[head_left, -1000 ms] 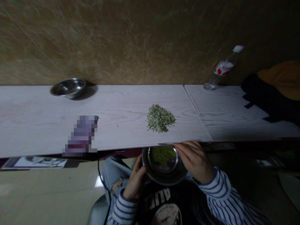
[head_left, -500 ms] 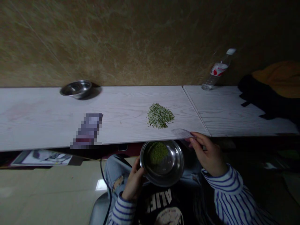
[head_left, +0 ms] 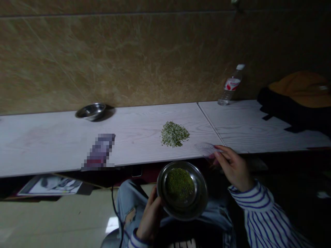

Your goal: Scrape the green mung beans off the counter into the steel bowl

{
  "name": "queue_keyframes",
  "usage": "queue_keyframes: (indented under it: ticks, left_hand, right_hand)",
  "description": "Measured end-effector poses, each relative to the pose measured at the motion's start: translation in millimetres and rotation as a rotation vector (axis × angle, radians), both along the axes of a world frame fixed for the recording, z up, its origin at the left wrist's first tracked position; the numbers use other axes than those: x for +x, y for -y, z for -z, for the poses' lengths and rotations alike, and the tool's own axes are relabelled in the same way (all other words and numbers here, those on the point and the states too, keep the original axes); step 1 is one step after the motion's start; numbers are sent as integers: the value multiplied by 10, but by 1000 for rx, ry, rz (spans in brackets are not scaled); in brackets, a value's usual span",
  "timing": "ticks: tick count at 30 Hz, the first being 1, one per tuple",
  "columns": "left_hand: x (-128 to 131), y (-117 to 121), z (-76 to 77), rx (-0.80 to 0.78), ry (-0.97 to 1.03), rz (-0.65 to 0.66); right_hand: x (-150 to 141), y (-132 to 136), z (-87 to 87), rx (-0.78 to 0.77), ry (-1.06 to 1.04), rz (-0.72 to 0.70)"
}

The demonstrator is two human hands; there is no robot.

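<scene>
My left hand (head_left: 152, 215) grips the left rim of a steel bowl (head_left: 201, 203), thumb over the edge, and holds it over my lap below the table's front edge. Small green grains that look like mung beans (head_left: 180, 182) cover part of the bowl's bottom. My right hand (head_left: 234, 167) pinches a clear half-round plastic sheet with markings, like a protractor (head_left: 204, 148), by its right end. It hovers near the table edge, above and right of the bowl. To its left on the table lies a loose pile of green and white grains (head_left: 173, 134), apart from both hands.
A second steel bowl (head_left: 91, 112) stands tilted-looking near the wall on the white table (head_left: 134, 137). A blurred-out flat item (head_left: 99, 151) lies at the front left. A clear bottle (head_left: 231, 86) and an orange-and-black cap or bag (head_left: 297, 93) are at the right. Papers (head_left: 51, 184) sit beneath the tabletop.
The view has tilted up. The green grains have spread towards the middle of the bowl in my left hand. My right hand still holds the protractor, slightly farther right of the pile.
</scene>
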State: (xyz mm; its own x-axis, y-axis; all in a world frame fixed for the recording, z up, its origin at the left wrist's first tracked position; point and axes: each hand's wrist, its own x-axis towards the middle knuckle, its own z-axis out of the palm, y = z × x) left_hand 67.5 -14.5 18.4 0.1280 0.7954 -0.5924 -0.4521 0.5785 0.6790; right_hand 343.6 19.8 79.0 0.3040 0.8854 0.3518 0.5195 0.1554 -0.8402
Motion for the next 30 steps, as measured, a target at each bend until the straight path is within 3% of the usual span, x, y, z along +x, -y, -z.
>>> queue_keyframes:
  ticks: [4, 10, 14, 21, 30]
  left_hand:
    - [24, 31, 6, 9, -3, 25]
    - [170, 44, 65, 37, -9, -28]
    - [244, 40, -35, 78, 32, -41]
    - [336, -24, -220, 135, 20, -59]
    - [423, -206, -97, 85, 34, -65]
  right_hand:
    - [75, -297, -18, 17, -100, -62]
    - [130, -1021, -31, 72, -262, -146]
    - [131, -1357, 60, 121, -294, -138]
    - [240, -1475, 279, 168, -316, -49]
    - [241, -1515, 365, 101, -257, 8]
